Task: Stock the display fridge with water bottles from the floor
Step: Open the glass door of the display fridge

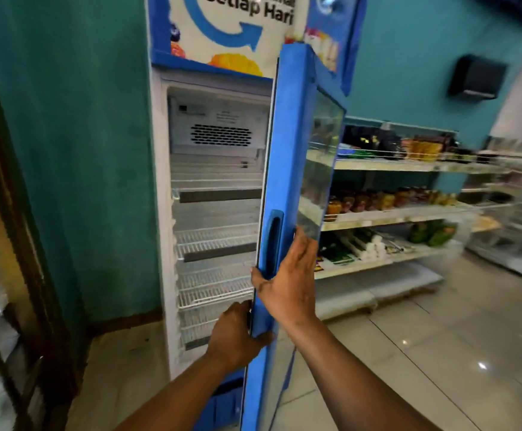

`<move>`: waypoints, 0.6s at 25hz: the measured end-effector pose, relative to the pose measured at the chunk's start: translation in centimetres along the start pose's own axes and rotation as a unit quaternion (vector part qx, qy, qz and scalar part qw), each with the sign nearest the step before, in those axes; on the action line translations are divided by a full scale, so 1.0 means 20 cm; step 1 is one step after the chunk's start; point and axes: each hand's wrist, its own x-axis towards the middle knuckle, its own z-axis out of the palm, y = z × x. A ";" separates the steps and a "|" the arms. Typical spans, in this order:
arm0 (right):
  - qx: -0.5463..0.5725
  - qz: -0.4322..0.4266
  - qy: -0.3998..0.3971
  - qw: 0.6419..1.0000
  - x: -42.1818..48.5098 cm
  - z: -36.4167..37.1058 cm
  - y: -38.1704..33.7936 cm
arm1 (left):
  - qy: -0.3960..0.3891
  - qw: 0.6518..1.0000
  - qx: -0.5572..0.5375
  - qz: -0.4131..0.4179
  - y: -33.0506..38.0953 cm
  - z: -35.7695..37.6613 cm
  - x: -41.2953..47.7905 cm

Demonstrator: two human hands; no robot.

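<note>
The display fridge (160,188) stands against a teal wall, with white wire shelves (216,237) that hold nothing. Its blue glass door (287,157) stands swung partly out, edge-on to me. My left hand (234,334) grips the door's free edge low down, thumb on the outer face and fingers behind. My right hand (287,284) lies on the outer face just below the recessed handle (273,241), fingers stretched toward the glass and thumb at the edge. No water bottles are in view.
Shop shelves (402,213) with jars, packets and boxes run along the wall to the right of the fridge. Glossy floor tiles (440,353) spread out at lower right. A dark wooden door frame (11,213) stands at the left.
</note>
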 end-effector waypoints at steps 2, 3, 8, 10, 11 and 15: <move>0.024 0.017 -0.008 1.000 -0.04 -0.16 0.11 | -0.016 1.000 0.008 0.021 0.12 0.08 -0.03; 0.030 0.025 -0.012 0.999 -0.07 -0.23 0.17 | -0.020 0.999 0.011 0.029 0.18 0.13 -0.05; 0.061 0.036 -0.024 0.997 -0.10 -0.58 0.45 | -0.066 0.996 0.028 0.055 0.47 0.38 -0.08; 0.087 0.049 -0.035 0.994 -0.10 -0.71 0.60 | -0.086 0.993 0.036 0.071 0.60 0.50 -0.08; 0.094 0.056 -0.038 0.993 -0.10 -0.77 0.68 | -0.093 0.992 0.036 0.079 0.67 0.56 -0.07; 0.111 0.079 -0.025 0.990 -0.10 -0.98 0.97 | -0.093 0.992 0.013 0.084 0.93 0.87 -0.05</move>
